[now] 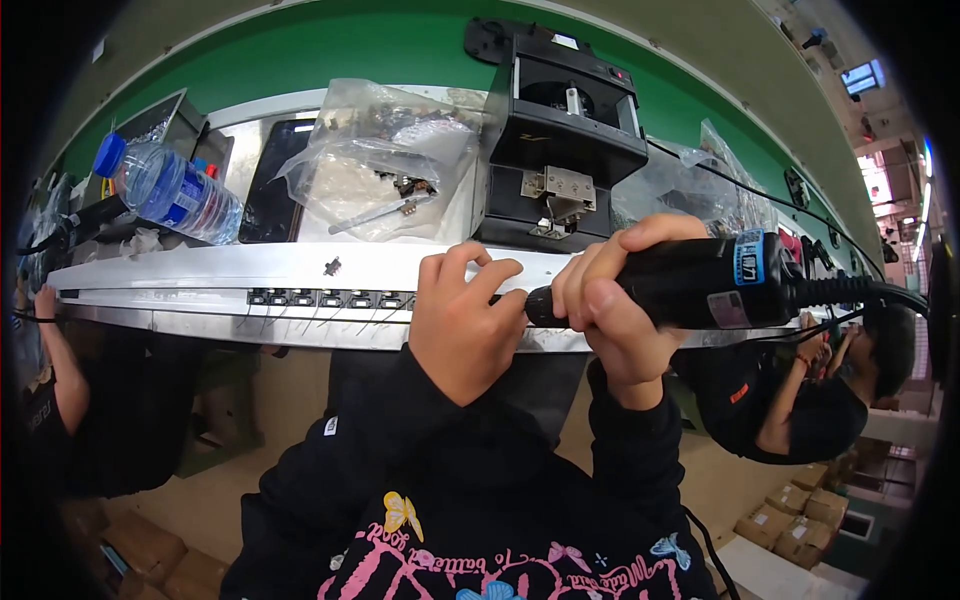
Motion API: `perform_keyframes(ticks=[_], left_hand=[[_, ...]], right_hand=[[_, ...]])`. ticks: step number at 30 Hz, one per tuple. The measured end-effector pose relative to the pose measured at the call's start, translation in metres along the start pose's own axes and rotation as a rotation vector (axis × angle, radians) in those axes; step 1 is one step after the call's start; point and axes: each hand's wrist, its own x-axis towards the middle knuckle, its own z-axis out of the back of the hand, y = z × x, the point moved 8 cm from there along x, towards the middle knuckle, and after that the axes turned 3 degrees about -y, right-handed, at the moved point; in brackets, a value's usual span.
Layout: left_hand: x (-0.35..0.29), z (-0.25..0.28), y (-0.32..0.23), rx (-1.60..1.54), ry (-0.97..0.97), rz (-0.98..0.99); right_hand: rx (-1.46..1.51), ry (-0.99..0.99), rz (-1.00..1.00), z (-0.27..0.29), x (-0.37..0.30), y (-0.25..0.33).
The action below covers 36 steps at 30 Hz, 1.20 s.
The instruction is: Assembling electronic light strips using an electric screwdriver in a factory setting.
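My right hand is wrapped round a black electric screwdriver, held nearly level with its nose to the left and a cable at its rear. Beside that nose, my left hand is closed, its fingers curled over the metal rail at the bench's front. Whatever its fingertips grip is hidden. Left of it, several small black components with thin wire legs sit in a row along the rail. One loose small black part lies just behind the row.
A black screw feeder stands behind my hands. Clear plastic bags of small parts lie left of it, then a dark flat panel and a water bottle. Other people sit on both sides; one person is at the right.
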Motion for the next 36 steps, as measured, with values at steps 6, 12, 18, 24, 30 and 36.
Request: perform_keyframes(ticks=[6, 12, 18, 24, 30, 36], left_hand=[[0.004, -0.013, -0.007, 0.012, 0.005, 0.021], [0.011, -0.026, -0.028, -0.014, 0.072, 0.057], [-0.002, 0.019, -0.009, 0.137, -0.011, 0.067], [-0.017, 0.039, 0.017, 0.240, 0.033, 0.138], [-0.012, 0.038, 0.019, 0.163, 0.034, 0.149], [0.004, 0.081, 0.068, 0.366, -0.071, 0.197]], right_hand=[[0.054, -0.113, 0.125, 0.027, 0.001, 0.035], [-0.047, -0.245, 0.259, 0.078, -0.002, 0.079], [-0.012, -0.178, 0.280, 0.065, 0.004, 0.074], [0.118, -0.191, 0.317, 0.038, 0.035, 0.053], [-0.111, -0.184, 0.266, 0.033, 0.063, 0.011], [0.254, 0.344, -0.049, 0.003, 0.091, -0.002]])
